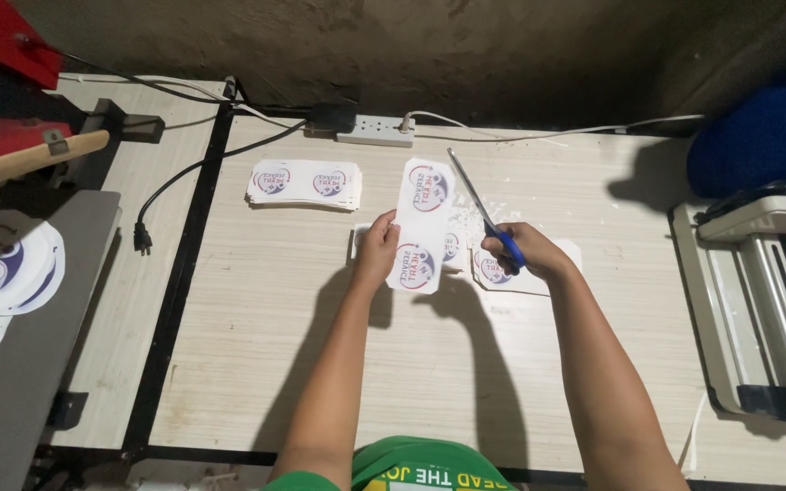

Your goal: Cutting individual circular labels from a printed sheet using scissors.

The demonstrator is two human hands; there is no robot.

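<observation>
My left hand (377, 247) holds a white paper strip (422, 223) printed with two round red-and-blue logos, lifted above the table. My right hand (522, 251) grips blue-handled scissors (484, 209), the blades pointing up and away just right of the strip. Under my hands lie cut logo pieces (488, 273) on the light wooden table (338, 364). A stack of uncut two-logo strips (304, 184) rests further back to the left.
A white power strip (375, 130) with cables lies at the table's back edge. A loose black plug (143, 238) lies to the left. A red heat press and grey platen with round prints (11, 268) stand left. A laminator-like machine (766, 300) sits right.
</observation>
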